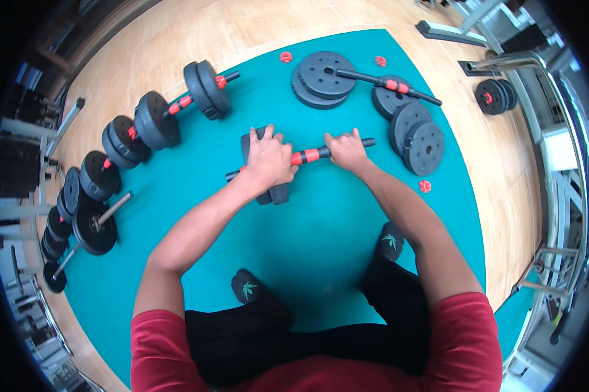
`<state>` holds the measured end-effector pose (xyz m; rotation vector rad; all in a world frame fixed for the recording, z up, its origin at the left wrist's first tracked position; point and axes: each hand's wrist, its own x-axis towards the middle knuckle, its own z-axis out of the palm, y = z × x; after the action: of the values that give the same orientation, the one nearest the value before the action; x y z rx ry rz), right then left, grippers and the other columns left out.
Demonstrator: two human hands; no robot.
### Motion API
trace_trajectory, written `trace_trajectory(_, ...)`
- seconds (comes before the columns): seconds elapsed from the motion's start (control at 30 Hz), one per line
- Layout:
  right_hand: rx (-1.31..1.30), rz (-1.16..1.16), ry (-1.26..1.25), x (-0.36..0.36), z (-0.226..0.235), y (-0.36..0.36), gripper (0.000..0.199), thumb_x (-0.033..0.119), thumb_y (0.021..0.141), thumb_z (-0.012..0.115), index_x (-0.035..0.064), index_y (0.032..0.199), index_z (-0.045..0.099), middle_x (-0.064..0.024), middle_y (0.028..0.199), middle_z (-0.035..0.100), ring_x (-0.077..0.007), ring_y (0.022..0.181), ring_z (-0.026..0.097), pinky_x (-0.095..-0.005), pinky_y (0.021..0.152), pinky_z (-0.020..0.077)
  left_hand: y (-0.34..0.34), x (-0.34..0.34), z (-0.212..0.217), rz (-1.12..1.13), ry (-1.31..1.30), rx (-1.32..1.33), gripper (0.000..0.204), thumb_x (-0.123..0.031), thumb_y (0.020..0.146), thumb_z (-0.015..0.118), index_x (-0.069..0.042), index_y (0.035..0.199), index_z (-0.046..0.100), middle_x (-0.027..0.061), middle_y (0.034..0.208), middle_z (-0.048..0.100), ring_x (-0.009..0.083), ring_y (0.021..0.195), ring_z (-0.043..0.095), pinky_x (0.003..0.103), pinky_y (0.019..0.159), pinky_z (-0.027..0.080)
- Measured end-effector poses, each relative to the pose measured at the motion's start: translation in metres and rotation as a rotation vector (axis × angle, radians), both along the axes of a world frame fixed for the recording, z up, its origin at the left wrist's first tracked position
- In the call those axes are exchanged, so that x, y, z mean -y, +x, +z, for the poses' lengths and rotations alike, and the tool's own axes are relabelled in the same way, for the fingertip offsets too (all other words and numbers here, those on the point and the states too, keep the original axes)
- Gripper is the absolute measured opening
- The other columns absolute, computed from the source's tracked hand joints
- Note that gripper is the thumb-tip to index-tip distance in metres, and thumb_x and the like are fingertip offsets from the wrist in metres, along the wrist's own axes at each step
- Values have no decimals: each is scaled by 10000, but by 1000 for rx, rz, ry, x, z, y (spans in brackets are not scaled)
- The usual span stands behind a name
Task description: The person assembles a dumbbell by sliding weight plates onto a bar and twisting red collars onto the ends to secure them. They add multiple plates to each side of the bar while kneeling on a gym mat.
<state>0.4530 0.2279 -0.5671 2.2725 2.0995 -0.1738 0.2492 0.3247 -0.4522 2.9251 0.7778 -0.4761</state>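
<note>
In front of me on the green mat is a partly loaded dumbbell, its black bar with red grip sections (305,157) lying nearly sideways. Dark grey weight plates (279,194) sit on its left part. My left hand (270,159) is closed over these plates and the bar beside them, hiding part of both. Near the bar's bare right end, my right hand (348,150) is wrapped round it. The bar's left tip (232,176) sticks out past the plates.
A loaded dumbbell (206,91) and several more stand in a curve at left, with a thin metal barbell (115,208). Loose plates (424,148) and a second bar (399,86) lie at right. Red star nuts (426,186) are scattered about. Gym frames (572,130) stand right.
</note>
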Motion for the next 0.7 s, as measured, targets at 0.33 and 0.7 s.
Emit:
trace_trajectory(0.33,110,-225,27,41,21,53,568,322,743,782,103,1193,513,-152,1180,509,-328,1159,492,-551,914,376,65,7,-101,136,-219,-111,415,-377,890,635,-29,1117,634,136,1025,695,302,980,680,453,854,524)
trace_trajectory(0.7,-140,-935,104,140,23,131,995,480,724,796,82,1447,241,-188,1314,437,-393,1267,405,-586,976,382,69,11,-96,189,-248,-69,249,-156,921,523,-82,1108,670,148,1119,676,318,1043,665,467,830,551)
